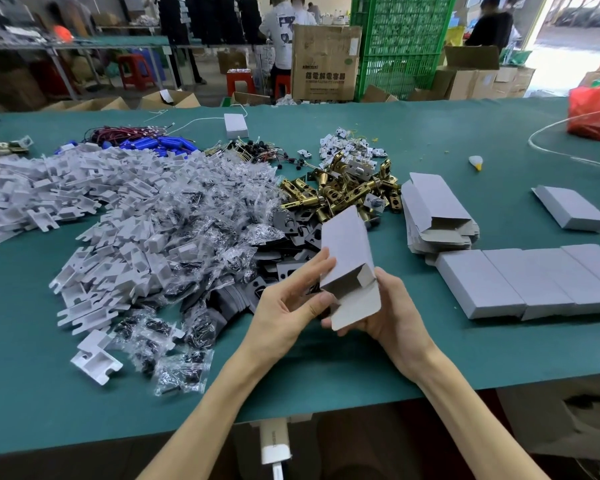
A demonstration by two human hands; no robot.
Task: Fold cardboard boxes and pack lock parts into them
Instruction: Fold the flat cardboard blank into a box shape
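Above the front edge of the green-topped table (430, 358), a half-folded pale grey cardboard box (347, 247) sits between both hands: the left hand (288, 303) pinches its left wall and the right hand (392, 306) cups it from beneath. Its long axis points away and upward, the open mouth and loose flap facing the person. Beyond lie brass latch bolts (340, 192), black plates (291, 220) and bagged screws (201, 237); flat box blanks (437, 209) and closed boxes (482, 282) lie to the right.

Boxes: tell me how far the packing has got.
Done: a row of closed boxes on the right; contents unseen. In hand: the left hand and right hand hold a half-folded box, end flap open. To do: the stack of flat blanks, plus piles of brass latches and bagged screws.
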